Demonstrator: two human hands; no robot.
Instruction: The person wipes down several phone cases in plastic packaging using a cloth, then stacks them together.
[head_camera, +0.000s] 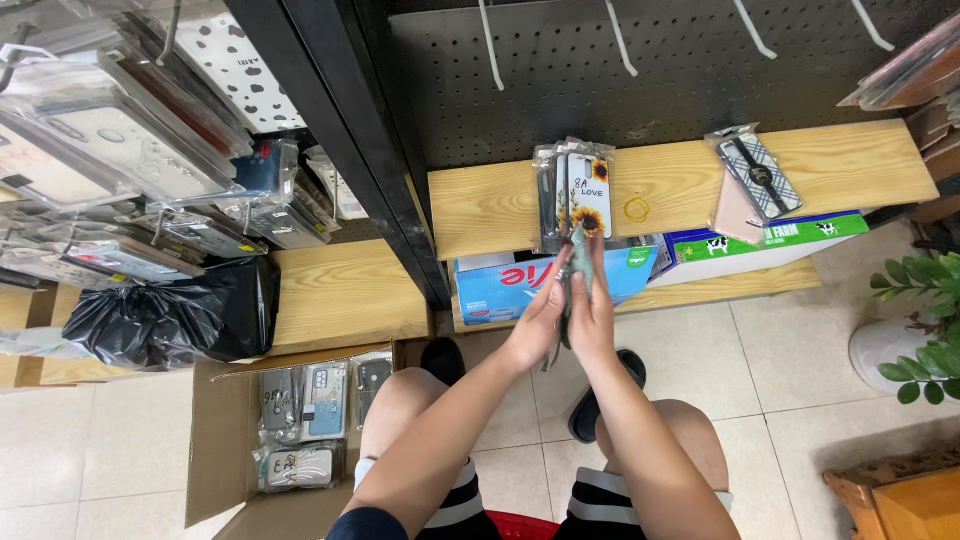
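While the person is sitting before a wooden shelf (480, 205), both hands are meeting in front of it: the left hand (538, 325) and right hand (592, 318) are pressing together around a thin teal phone case (581, 262), each grip closed on it, just below a stack of packaged phone cases (574, 192) standing on the shelf. A cardboard box (225, 440) of more cases is lying on the floor by the left knee.
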